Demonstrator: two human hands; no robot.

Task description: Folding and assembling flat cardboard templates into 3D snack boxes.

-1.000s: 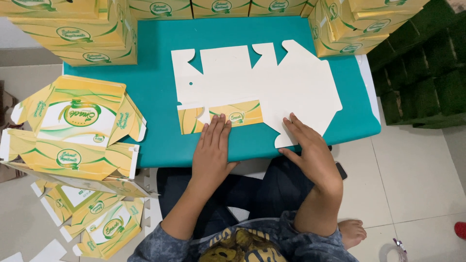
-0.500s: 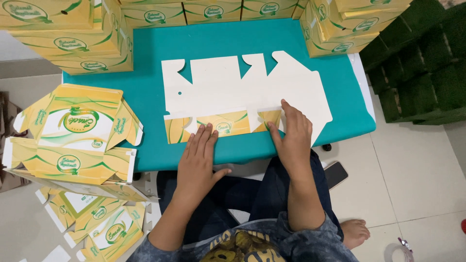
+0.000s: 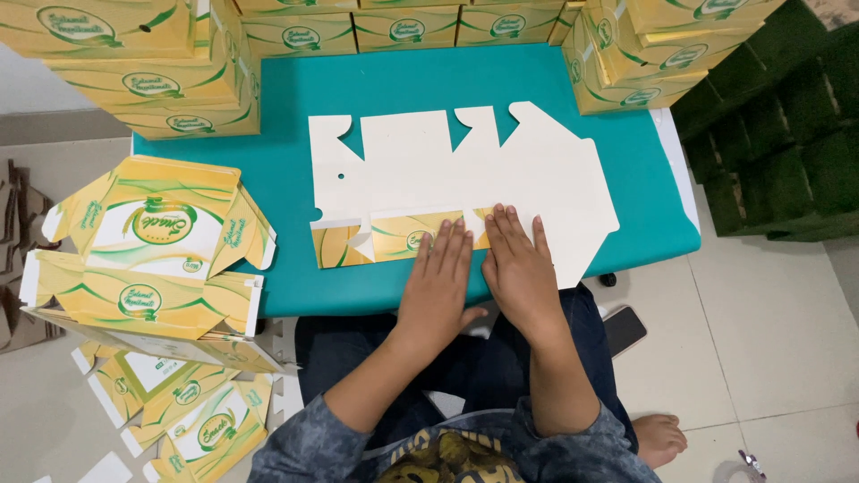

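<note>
A flat white carton blank [image 3: 447,174] lies on the teal table [image 3: 286,170], its near flap folded up to show yellow print. Both hands rest on that folded flap — the left hand [image 3: 438,282] and right hand [image 3: 519,268] side by side, palms down, fingers straight and close together, pressing flat. Folded yellow boxes [image 3: 152,80] stack along the table's far edge.

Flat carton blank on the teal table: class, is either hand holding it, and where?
Neither grips it. The left hand and right hand press flat on the carton blank's folded yellow near-edge flap.
</note>
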